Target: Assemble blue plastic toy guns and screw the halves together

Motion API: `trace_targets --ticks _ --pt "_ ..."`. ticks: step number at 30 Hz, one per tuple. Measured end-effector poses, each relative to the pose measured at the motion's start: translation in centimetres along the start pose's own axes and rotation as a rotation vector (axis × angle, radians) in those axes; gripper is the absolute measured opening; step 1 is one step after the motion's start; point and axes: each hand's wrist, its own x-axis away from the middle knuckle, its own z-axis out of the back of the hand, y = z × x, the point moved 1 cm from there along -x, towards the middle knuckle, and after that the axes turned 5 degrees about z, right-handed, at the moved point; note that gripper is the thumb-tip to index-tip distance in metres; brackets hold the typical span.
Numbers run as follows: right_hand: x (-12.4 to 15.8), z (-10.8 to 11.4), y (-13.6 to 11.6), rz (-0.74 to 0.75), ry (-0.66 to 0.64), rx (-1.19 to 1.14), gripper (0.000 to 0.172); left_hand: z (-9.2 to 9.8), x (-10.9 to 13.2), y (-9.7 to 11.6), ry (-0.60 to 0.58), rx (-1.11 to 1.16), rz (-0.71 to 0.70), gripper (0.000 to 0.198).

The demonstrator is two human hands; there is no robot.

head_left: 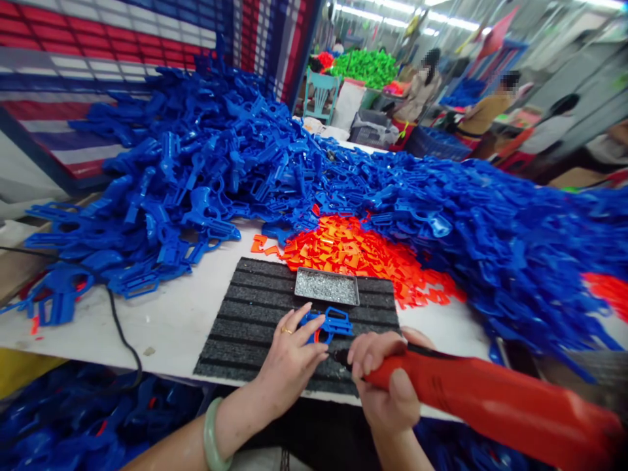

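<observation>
A blue plastic toy gun with an orange trigger piece lies on the dark ribbed mat. My left hand presses it down, its fingers closed over the grip end. In my right hand is a red electric screwdriver, its black tip pointing left, just below the toy gun and apart from it. Right behind the toy gun stands a shallow metal tray of small silver screws. Orange plastic pieces are heaped beyond the tray.
Large piles of blue toy gun parts spread along the back and right of the white table. A black cable hangs over the front edge at left. More blue parts lie below the table. Several people sit or stand further back.
</observation>
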Motion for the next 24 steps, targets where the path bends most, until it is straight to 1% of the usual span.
trace_targets --ticks 6,8,10,12,16,20,24 --pt "0.0 0.1 -0.1 -0.015 0.000 0.020 0.030 -0.2 0.1 0.3 0.077 0.039 0.030 0.014" --pt "-0.3 0.3 0.3 0.000 -0.001 0.011 0.031 -0.1 0.1 0.2 0.068 0.012 0.032 0.014" --pt "-0.6 0.7 0.9 0.028 0.000 0.031 0.032 0.2 0.6 0.1 0.053 -0.049 0.046 0.023" --pt "-1.0 1.1 1.6 0.054 0.000 0.064 0.032 0.7 1.4 0.1 0.046 -0.121 0.081 0.030" --pt "-1.3 1.4 2.8 0.074 -0.014 0.047 0.032 1.4 3.4 0.1 0.012 -0.236 0.147 0.032" --pt "-1.4 1.2 3.2 0.041 -0.017 0.037 0.030 1.2 4.5 0.1 -0.058 -0.306 0.141 0.039" --pt "-1.3 1.1 3.4 0.018 -0.038 0.041 0.024 0.6 4.6 0.0 -0.061 -0.328 0.118 0.040"
